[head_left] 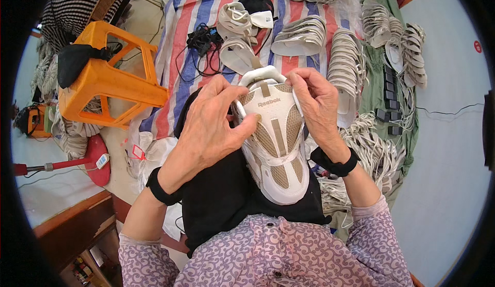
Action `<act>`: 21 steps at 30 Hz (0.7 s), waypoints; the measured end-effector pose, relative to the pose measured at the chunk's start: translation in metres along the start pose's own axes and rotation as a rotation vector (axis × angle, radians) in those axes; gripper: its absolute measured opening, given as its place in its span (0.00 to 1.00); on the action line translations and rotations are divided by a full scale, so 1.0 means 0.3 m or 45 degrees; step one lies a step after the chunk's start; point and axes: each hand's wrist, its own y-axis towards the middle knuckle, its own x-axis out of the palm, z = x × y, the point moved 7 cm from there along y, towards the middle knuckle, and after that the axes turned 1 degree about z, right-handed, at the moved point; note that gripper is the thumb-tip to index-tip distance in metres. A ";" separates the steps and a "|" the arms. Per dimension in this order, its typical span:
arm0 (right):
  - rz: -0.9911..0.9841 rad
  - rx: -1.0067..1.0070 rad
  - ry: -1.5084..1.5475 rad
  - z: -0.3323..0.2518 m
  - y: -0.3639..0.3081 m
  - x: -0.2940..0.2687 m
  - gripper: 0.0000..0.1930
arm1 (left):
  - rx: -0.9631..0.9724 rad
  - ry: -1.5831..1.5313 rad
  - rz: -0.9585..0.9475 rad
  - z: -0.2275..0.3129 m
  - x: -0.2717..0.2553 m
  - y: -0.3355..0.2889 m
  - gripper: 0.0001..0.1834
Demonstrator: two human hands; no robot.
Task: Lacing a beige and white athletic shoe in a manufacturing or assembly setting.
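Observation:
A white and beige shoe upper (280,178) rests on the dark cloth over my lap, its toe toward me and its padded collar away from me. My left hand (209,119) grips its left edge near the tongue (268,104), thumb lying over the front. On the other side, my right hand (315,99) pinches the right edge by the collar between thumb and fingers. The upper is unlaced, with beige mesh panels around the tongue. Both wrists wear black bands. Fingertips behind the edges are partly hidden.
Stacked shoe uppers (346,65) lie on a striped sheet (180,44) ahead. A bundle of white laces (371,155) is at my right, near black boxes (390,88). An orange stool (85,91) stands left. Tangled black cables (203,39) and a red-based stand (97,160) are nearby.

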 end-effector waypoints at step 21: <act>-0.054 -0.097 0.089 0.035 -0.018 0.053 0.10 | 0.071 0.058 0.045 -0.010 -0.018 -0.067 0.19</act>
